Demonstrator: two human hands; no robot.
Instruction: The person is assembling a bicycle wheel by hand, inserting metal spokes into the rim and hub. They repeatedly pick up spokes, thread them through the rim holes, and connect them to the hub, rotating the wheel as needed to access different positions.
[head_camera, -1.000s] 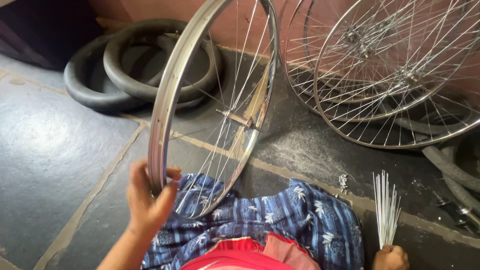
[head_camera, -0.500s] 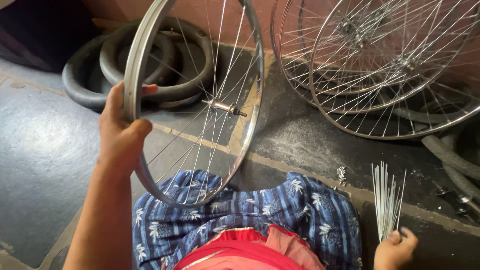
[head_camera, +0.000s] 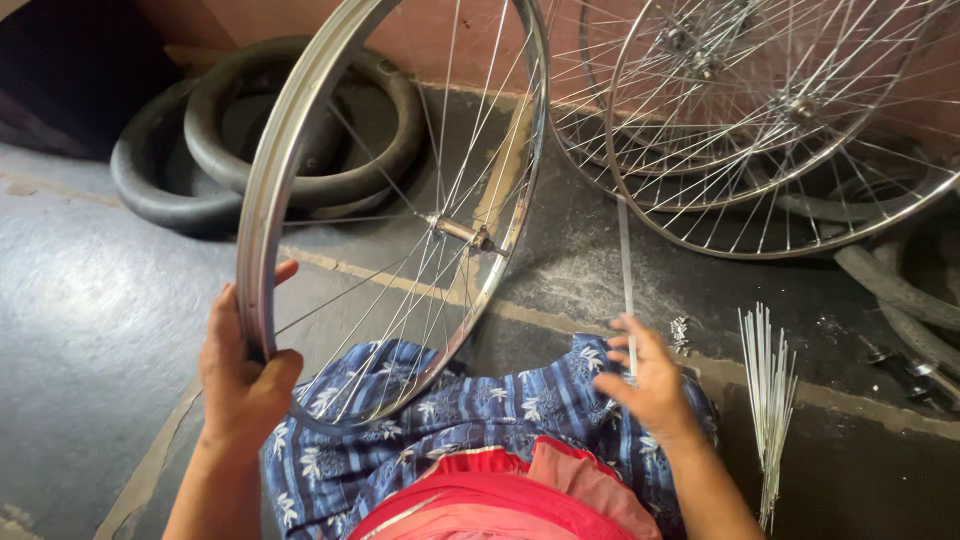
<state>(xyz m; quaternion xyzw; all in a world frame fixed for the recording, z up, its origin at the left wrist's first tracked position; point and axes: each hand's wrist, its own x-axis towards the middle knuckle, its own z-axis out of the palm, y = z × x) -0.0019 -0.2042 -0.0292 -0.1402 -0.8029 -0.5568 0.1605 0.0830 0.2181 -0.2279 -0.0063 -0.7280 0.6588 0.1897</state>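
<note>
Left hand (head_camera: 240, 375): grip is being closed around the near edge of the bicycle wheel rim (head_camera: 262, 205), held upright on the lap.
Right hand (head_camera: 650, 385): a single spoke (head_camera: 625, 270) is being pinched, pointing away.
Spoke bundle (head_camera: 768, 400): lying on the floor, just right.

Wheel rim (head_camera: 262, 190) top beyond frame

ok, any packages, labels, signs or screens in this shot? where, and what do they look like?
None in view. No package, label, sign or screen shows.
What is there: the left hand grips the rim of a silver spoked wheel standing upright on the lap; the right hand holds a single spoke; a bundle of loose spokes lies on the floor to the right.
</note>
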